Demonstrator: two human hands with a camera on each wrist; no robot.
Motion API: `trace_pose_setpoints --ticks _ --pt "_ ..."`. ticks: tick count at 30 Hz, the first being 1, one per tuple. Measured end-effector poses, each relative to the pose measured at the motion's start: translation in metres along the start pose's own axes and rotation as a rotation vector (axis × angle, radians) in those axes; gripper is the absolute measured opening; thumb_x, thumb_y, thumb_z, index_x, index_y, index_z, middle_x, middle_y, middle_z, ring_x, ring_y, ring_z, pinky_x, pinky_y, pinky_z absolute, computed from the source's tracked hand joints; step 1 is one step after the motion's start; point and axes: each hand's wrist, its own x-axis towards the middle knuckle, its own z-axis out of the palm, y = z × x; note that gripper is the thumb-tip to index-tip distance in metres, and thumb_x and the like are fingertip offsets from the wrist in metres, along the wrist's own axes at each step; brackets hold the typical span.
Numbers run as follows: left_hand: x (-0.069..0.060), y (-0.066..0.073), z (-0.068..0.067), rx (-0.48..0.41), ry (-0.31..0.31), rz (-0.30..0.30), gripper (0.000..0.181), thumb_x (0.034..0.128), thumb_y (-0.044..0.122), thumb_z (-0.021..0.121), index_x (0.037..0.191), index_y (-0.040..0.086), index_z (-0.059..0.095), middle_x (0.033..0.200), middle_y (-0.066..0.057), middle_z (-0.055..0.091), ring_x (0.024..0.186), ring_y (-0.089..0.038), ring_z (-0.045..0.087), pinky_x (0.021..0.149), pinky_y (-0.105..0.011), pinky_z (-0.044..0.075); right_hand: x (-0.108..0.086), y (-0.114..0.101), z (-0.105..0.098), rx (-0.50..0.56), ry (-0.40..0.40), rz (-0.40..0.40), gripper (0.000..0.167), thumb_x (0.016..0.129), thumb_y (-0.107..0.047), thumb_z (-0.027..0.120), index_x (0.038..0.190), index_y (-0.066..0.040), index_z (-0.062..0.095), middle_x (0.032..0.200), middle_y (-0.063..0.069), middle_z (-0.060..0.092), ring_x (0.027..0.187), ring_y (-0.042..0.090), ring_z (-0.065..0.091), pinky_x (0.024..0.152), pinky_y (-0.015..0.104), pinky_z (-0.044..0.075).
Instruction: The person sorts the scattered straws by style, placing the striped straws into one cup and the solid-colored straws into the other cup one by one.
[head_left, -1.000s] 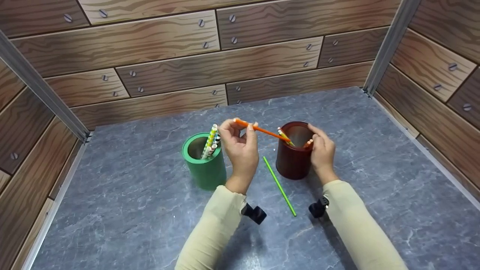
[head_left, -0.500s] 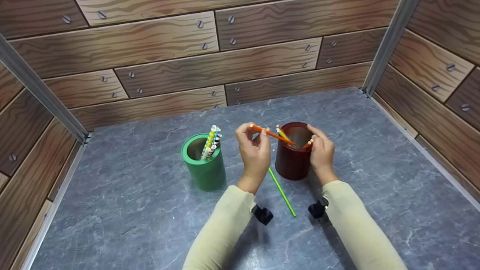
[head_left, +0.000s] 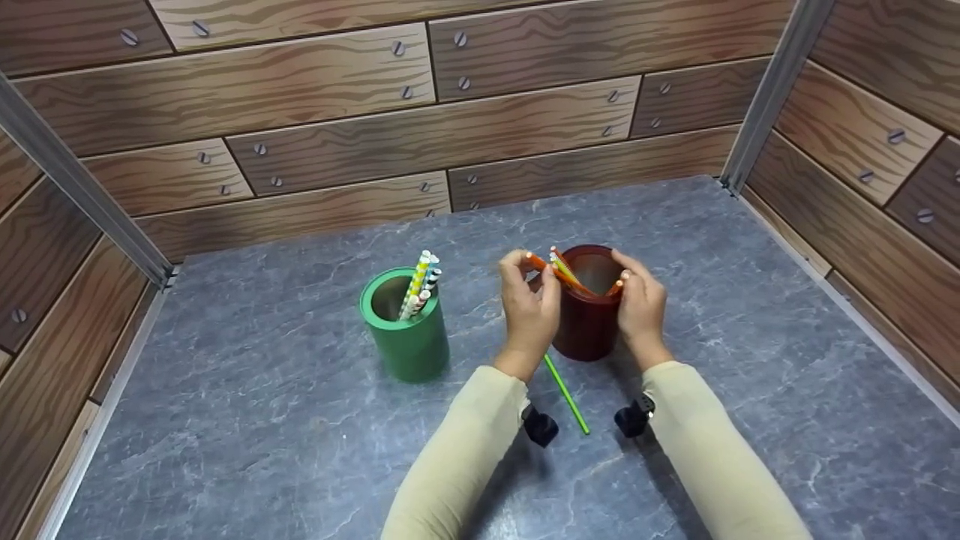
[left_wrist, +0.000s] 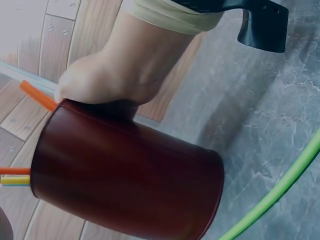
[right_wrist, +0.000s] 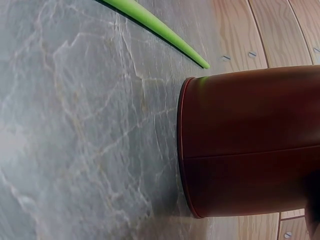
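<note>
My left hand (head_left: 531,311) pinches an orange straw (head_left: 535,261) between thumb and fingers. The straw slants down to the right, its lower end inside the mouth of a dark red cup (head_left: 586,330). From the right side, my right hand (head_left: 643,311) grips that cup at its rim. Other straws, among them a yellow one (head_left: 562,268), lean inside the cup; in the left wrist view, an orange straw (left_wrist: 39,95) sticks out near the right hand. A green straw (head_left: 568,396) lies on the table, its upper part hidden behind the left hand in the head view.
To the left stands a green cup (head_left: 411,349) holding several patterned straws (head_left: 420,281). The grey marbled tabletop (head_left: 247,390) is bordered by wood-print walls (head_left: 330,157) at the back and both sides.
My left hand has moved right, away from the green cup, carrying the orange straw, whose lower end has gone further into the dark red cup. My right hand stays on that cup.
</note>
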Motion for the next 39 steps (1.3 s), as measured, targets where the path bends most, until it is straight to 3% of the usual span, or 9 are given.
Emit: trace_pose_setpoints --ticks 6,8,12,16,19,25,32,39 --pt "-0.006 -0.005 0.008 0.017 -0.033 -0.013 0.023 0.0860 -0.008 0.051 0.103 0.001 0.038 0.095 -0.017 0.048 0.090 -0.027 0.058 0.075 -0.023 0.052 0.004 0.015 0.000 -0.003 0.010 0.023 0.039 0.086 0.005 0.036 0.111 0.004 0.066 0.088 0.014 0.063 0.056 -0.003 0.043 0.057 0.013 0.036" --pt "-0.008 -0.007 0.010 0.025 -0.043 -0.017 0.022 0.0862 -0.007 0.051 0.103 0.001 0.039 0.094 -0.017 0.050 0.090 -0.026 0.059 0.075 -0.023 0.052 0.004 0.014 0.000 0.033 0.009 0.040 0.038 0.086 0.006 0.037 0.110 0.004 0.066 0.083 0.017 0.062 0.056 -0.002 0.046 0.057 0.014 0.038" --pt "-0.010 -0.012 0.012 0.048 -0.056 -0.027 0.021 0.0856 -0.006 0.054 0.101 0.001 0.042 0.092 -0.017 0.055 0.088 -0.024 0.061 0.074 -0.023 0.052 -0.001 -0.003 0.001 0.014 0.003 0.038 0.035 0.087 0.006 0.038 0.109 0.008 0.065 0.101 0.026 0.065 0.086 0.004 0.060 0.076 0.013 0.043" --pt "-0.011 -0.013 0.012 0.059 -0.055 -0.035 0.020 0.0840 -0.006 0.056 0.099 0.001 0.045 0.089 -0.014 0.056 0.085 -0.021 0.061 0.076 -0.022 0.051 -0.006 -0.022 0.001 -0.051 -0.013 0.030 0.035 0.087 0.006 0.037 0.110 0.011 0.063 0.115 0.024 0.060 0.111 0.021 0.055 0.090 0.015 0.037" --pt "-0.011 -0.013 0.012 0.048 -0.053 -0.047 0.019 0.0832 -0.005 0.057 0.097 0.001 0.046 0.088 -0.013 0.055 0.084 -0.019 0.061 0.077 -0.021 0.050 -0.006 -0.027 0.001 -0.064 -0.017 0.040 0.035 0.088 0.006 0.036 0.111 0.011 0.062 0.116 0.022 0.061 0.113 0.028 0.053 0.090 0.015 0.037" --pt "-0.012 -0.013 0.014 0.021 -0.025 -0.078 0.018 0.0811 -0.007 0.059 0.094 -0.001 0.048 0.087 -0.014 0.055 0.084 -0.022 0.062 0.076 -0.023 0.052 -0.006 -0.027 0.000 -0.064 -0.008 0.045 0.035 0.088 0.006 0.037 0.111 0.010 0.063 0.115 0.022 0.061 0.108 0.022 0.054 0.088 0.014 0.037" --pt "-0.011 -0.009 0.007 -0.018 -0.024 -0.107 0.016 0.0812 -0.007 0.058 0.092 -0.002 0.049 0.087 -0.014 0.054 0.085 -0.021 0.060 0.076 -0.023 0.052 -0.006 -0.026 0.000 -0.050 0.005 0.027 0.034 0.087 0.007 0.038 0.109 0.011 0.064 0.114 0.023 0.061 0.098 0.008 0.055 0.087 0.014 0.037" --pt "-0.011 -0.014 0.000 -0.010 -0.006 -0.116 0.011 0.0841 -0.003 0.059 0.093 -0.002 0.052 0.088 -0.014 0.055 0.085 -0.021 0.058 0.076 -0.025 0.052 -0.006 -0.027 0.000 -0.056 -0.001 0.023 0.034 0.087 0.007 0.038 0.109 0.010 0.064 0.114 0.022 0.062 0.104 0.013 0.055 0.090 0.014 0.037"
